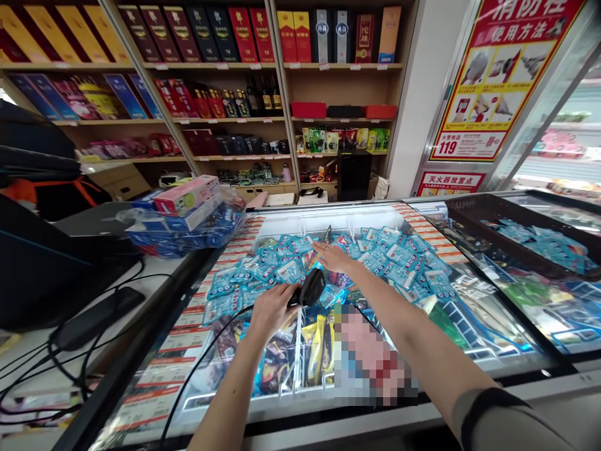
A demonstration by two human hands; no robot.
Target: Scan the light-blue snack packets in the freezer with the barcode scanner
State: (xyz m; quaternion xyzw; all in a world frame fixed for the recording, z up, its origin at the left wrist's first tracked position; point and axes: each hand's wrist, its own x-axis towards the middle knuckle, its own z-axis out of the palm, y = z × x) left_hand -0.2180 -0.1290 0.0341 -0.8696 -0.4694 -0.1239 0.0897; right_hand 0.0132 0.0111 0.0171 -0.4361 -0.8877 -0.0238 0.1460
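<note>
My left hand (275,305) is wrapped round the handle of a black barcode scanner (312,287), whose head points up and right. A black cord (206,351) trails from it toward the front. Just beyond the scanner, my right hand (332,257) reaches over blue packets (397,257) spread across the freezer's glass top. Its fingers are stretched out to the left, close to a small multicoloured packet (310,258). Whether the fingertips touch that packet, I cannot tell. Under the glass lie wrapped ice creams (313,344) in white wire baskets (297,369).
Boxes and plastic-wrapped packs (188,216) are piled at the left. Cables and a black device (101,318) lie on the left counter. A dark tray (530,219) holding more blue packets is on the right freezer. Shelves (216,66) of boxed goods line the back.
</note>
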